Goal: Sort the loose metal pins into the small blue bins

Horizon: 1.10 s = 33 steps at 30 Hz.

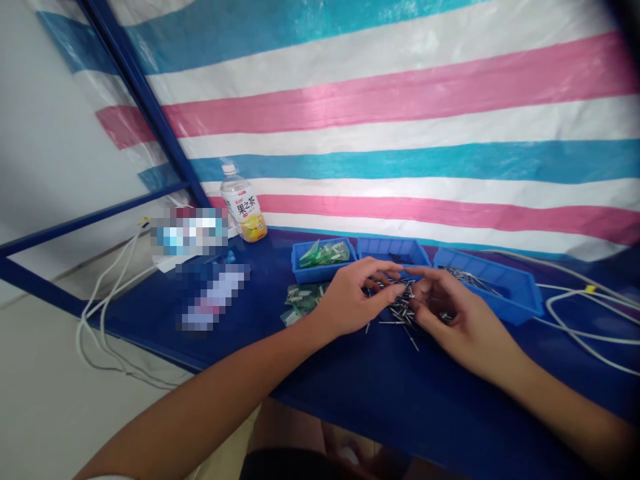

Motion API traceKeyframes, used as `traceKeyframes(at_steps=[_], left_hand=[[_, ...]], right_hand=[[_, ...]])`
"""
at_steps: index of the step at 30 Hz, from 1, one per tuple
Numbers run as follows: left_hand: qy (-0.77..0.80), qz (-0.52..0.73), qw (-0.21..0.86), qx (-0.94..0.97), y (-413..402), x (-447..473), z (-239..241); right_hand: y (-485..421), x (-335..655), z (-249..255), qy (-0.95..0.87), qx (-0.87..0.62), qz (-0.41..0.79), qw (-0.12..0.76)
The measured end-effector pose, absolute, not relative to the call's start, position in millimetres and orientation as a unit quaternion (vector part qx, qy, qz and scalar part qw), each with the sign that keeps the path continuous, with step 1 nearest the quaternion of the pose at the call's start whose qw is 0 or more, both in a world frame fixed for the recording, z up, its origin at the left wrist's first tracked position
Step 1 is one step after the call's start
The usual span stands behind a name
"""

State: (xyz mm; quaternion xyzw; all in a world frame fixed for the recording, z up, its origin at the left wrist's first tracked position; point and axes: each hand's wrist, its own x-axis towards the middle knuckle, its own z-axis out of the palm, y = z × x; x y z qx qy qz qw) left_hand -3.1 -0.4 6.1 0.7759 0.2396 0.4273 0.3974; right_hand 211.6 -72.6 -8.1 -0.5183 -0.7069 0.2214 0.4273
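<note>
A loose pile of thin metal pins, much like blind rivets (400, 311), lies on the blue table between my two hands. My left hand (357, 293) reaches over the pile's left side, its fingers bent and the thumb apart from them. On the right side, my right hand (453, 317) curves round the pile with index finger and thumb spread. The fingertips of both hands nearly meet above the pins. Some pins show beneath my right palm; whether they touch it I cannot tell. Behind the hands stands a blue bin (393, 248) with a few dark pieces inside.
A blue bin (324, 259) holds green packets; another bin (487, 283) at right contains more pins. Clear bags of small parts (303, 300) lie left of my left hand. A drink bottle (244, 203) stands farther back. White cables (565, 307) run along the right.
</note>
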Motion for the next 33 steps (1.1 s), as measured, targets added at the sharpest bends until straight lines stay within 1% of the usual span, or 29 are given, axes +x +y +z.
traceKeyframes(at_steps=[4,8,13,18,21,27,30,33], left_hand=[[0.285,0.368,0.382,0.798,-2.9,-6.8,9.2],[0.282,0.324,0.371,0.823,-4.3,-7.8,7.9],[0.261,0.338,0.335,0.839,-4.5,-4.7,5.8],[0.263,0.37,0.404,0.794,-2.9,-3.2,4.4],[0.253,0.387,0.418,0.782,0.5,-4.0,2.4],[0.29,0.401,0.46,0.737,2.1,-5.3,2.1],[0.316,0.433,0.465,0.704,2.0,-5.4,3.4],[0.309,0.438,0.453,0.712,4.0,-6.2,3.4]], right_hand=[[-71.4,214.4,-7.7,-0.681,-0.542,0.226,0.438],[-71.3,213.8,-6.4,-0.668,-0.563,0.208,0.44],[-71.2,214.3,-8.5,-0.68,-0.565,0.173,0.434],[-69.6,214.3,-9.7,-0.702,-0.547,0.175,0.42],[-69.4,211.9,-7.8,-0.722,-0.526,0.187,0.408],[-71.2,211.5,-6.7,-0.688,-0.552,0.187,0.433],[-72.0,212.7,-7.3,-0.681,-0.555,0.186,0.441],[-71.8,212.0,-6.1,-0.682,-0.547,0.175,0.453]])
